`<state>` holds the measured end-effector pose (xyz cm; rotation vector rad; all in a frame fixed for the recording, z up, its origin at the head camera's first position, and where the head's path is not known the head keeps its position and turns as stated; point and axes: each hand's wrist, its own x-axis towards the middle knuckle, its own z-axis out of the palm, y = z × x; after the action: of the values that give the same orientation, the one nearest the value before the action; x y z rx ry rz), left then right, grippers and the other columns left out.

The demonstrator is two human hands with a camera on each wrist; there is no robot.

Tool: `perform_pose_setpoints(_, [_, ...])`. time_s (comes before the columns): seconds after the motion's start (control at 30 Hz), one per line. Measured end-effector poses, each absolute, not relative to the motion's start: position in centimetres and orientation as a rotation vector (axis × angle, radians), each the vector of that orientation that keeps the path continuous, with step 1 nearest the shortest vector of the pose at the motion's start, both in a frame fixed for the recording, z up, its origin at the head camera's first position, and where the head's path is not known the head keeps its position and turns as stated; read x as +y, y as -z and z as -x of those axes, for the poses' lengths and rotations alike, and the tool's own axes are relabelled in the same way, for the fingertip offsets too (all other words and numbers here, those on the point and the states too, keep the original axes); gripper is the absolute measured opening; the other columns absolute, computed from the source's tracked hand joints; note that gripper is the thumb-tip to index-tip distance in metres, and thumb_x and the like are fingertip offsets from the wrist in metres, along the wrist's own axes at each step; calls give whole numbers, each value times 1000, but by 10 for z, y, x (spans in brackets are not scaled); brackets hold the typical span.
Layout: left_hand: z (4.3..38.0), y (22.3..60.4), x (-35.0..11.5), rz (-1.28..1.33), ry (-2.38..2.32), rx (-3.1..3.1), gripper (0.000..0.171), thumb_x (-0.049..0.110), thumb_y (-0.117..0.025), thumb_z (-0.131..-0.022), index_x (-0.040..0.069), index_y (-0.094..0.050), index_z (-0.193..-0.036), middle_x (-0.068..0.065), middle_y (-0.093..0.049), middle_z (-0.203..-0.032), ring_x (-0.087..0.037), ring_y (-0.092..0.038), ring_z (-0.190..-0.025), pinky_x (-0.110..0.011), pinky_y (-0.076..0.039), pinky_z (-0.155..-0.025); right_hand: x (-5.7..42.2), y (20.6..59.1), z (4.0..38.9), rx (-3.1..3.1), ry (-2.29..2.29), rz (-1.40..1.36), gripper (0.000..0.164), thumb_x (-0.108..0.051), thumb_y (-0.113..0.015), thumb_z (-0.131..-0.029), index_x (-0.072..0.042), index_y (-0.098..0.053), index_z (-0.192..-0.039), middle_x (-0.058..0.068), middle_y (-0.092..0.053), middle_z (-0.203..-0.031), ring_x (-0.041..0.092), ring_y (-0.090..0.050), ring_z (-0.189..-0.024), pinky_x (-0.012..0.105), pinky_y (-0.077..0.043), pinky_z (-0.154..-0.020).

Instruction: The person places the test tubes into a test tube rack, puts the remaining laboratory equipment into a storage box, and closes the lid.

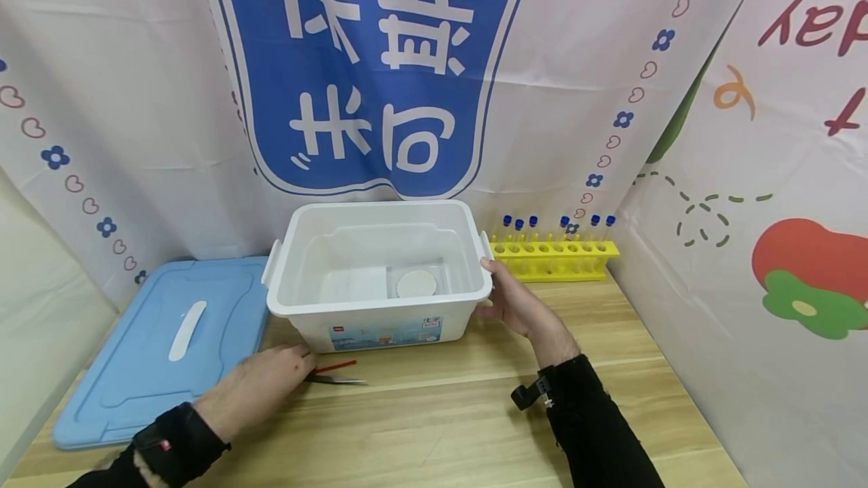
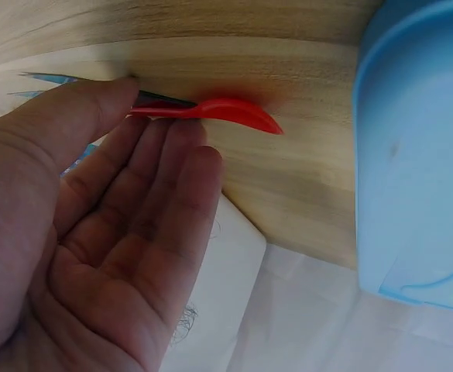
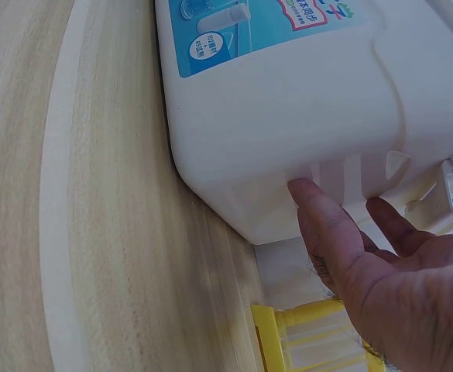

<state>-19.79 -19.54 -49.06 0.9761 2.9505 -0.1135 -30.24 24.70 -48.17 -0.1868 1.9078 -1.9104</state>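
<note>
My left hand (image 1: 261,381) is low on the table, in front of the left end of a white plastic storage box (image 1: 389,251). Between its thumb and fingers it pinches a red plastic spoon (image 2: 234,111) and pointed metal tweezers (image 1: 339,379). Part of both tools is hidden by the thumb. My right hand (image 1: 518,303) touches the box's right end near its handle, with the fingers fairly straight against the wall in the right wrist view. Inside the box, a round white piece (image 1: 417,284) lies at the bottom, by a clear square shape.
A light blue lid (image 1: 145,356) with a white handle strip lies at the left. Behind the right hand, a yellow test-tube rack (image 1: 552,262) holds several blue-capped tubes. Printed cloth hangs behind and to the right of the wooden table (image 1: 434,428).
</note>
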Motion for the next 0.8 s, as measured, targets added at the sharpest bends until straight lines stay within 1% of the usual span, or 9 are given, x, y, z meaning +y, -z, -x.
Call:
perform_pose_setpoints(0.1, [199, 491, -195, -980, 66, 2941, 19, -4, -88, -99, 12, -79, -105, 0, -76, -97, -4, -60, -80, -27, -55, -64, 247, 482, 303, 1905, 1913, 183, 81, -70, -39, -116, -31, -30, -186, 17, -38, -187, 48, -39, -176, 74, -50, -132])
perform_pose_setpoints(0.3, [200, 491, -191, -948, -35, 2915, 21, -3, -88, -100, 16, -78, -98, 6, -72, -87, -2, -51, -73, -24, -48, -62, 247, 483, 304, 1901, 1916, 185, 82, -70, -39, -116, -31, -28, -187, 17, -36, -188, 49, -37, -177, 75, -48, -133])
perform_pose_setpoints(0.4, [200, 492, -190, -956, -62, 2911, 22, -3, -88, -99, 16, -77, -96, 8, -70, -83, -2, -49, -70, -24, -45, -60, 247, 483, 303, 1901, 1914, 190, 82, -70, -40, -116, -32, -27, -187, 17, -35, -188, 50, -36, -177, 76, -47, -133])
perform_pose_setpoints(0.57, [199, 490, -190, -978, -87, 2909, 24, -4, -88, -99, 17, -77, -95, 9, -71, -83, 0, -49, -71, -23, -46, -60, 247, 482, 302, 1906, 1911, 192, 81, -70, -39, -117, -32, -27, -187, 16, -35, -189, 49, -36, -178, 75, -48, -132])
perform_pose_setpoints(0.8, [196, 483, -185, -982, -70, 2899, 24, -4, -88, -100, 18, -78, -98, 9, -74, -88, 0, -52, -74, -25, -51, -62, 247, 482, 302, 1906, 1911, 189, 81, -70, -38, -117, -31, -29, -186, 18, -37, -187, 49, -39, -176, 72, -52, -131])
